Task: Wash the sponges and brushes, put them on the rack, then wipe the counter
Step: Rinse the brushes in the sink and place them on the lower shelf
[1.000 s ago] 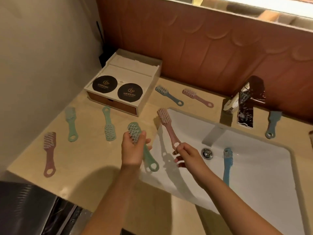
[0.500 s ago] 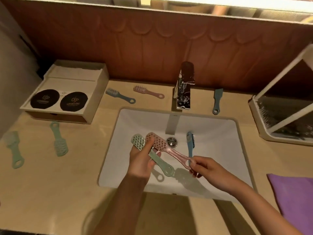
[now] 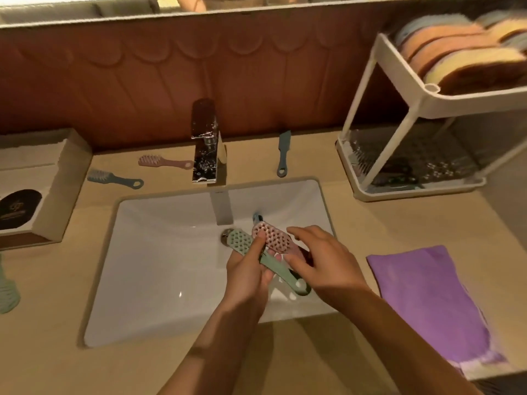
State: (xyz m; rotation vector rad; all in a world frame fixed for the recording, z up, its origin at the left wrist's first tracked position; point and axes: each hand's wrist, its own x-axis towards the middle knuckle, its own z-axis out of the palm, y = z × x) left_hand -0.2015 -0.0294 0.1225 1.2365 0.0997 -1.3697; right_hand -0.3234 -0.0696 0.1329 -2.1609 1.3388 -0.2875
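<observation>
Over the white sink (image 3: 159,269), my left hand (image 3: 248,272) grips a green brush (image 3: 241,242) by the neck, back side up, its looped handle pointing toward me. A pink brush (image 3: 272,238) lies beside and partly across it. Its handle runs under my right hand (image 3: 325,263), which closes on it with the forefinger stretched out. The two brush heads touch just below the faucet (image 3: 206,149); no water shows. A blue brush (image 3: 256,216) lies in the basin behind them, mostly hidden.
On the counter lie a pink brush (image 3: 162,162), a blue brush (image 3: 114,178), a grey-blue brush (image 3: 283,155) and a green brush (image 3: 7,292) at the left edge. The white rack (image 3: 427,104) holds sponges (image 3: 456,55) on top. A purple cloth (image 3: 427,295) lies right, a box (image 3: 37,178) left.
My hands have come together over the drain. The pink brush has swung against the green one, and my right hand has slid up its handle. The view has shifted right.
</observation>
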